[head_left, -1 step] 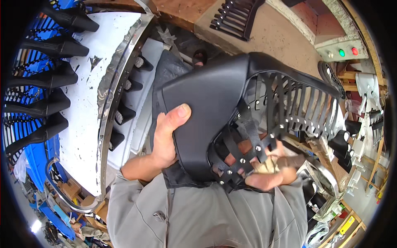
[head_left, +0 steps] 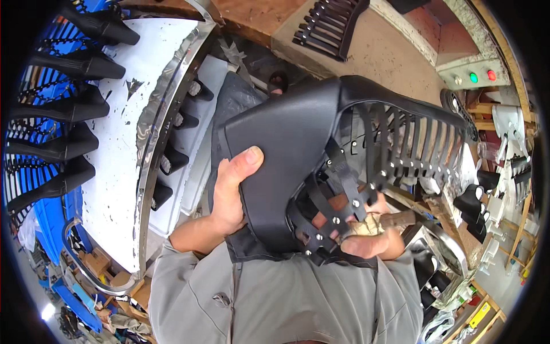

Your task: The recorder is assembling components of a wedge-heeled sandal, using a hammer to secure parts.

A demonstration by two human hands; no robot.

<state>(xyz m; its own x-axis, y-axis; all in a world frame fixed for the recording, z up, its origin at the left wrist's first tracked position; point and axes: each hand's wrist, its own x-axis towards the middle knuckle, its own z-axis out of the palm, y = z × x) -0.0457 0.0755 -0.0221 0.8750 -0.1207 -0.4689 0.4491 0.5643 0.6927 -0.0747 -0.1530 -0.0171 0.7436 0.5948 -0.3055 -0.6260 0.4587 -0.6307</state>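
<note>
A black leather strappy boot [head_left: 286,137] lies across my lap, its smooth closed part to the left and its open, riveted straps to the right. My left hand [head_left: 235,180] grips the smooth part, thumb on top and the other fingers hidden beneath. At the strap ends, my right hand [head_left: 375,243] is closed around a short tool with a brown handle [head_left: 398,219] and a pale yellow, wrapped-looking part; its exact kind is unclear. Fingers of this hand show through the gaps between the straps, behind the leather.
A white-topped rack [head_left: 120,166] with a metal rim stands at the left, several black heeled shoes [head_left: 63,143] along it. Another strapped black piece [head_left: 329,28] lies on the brown bench [head_left: 378,51] ahead. A control panel [head_left: 475,74] with coloured buttons is at the upper right.
The right hand has shifted slightly and the tool's handle shows more sharply. The boot's straps have moved a little; the left hand keeps its hold.
</note>
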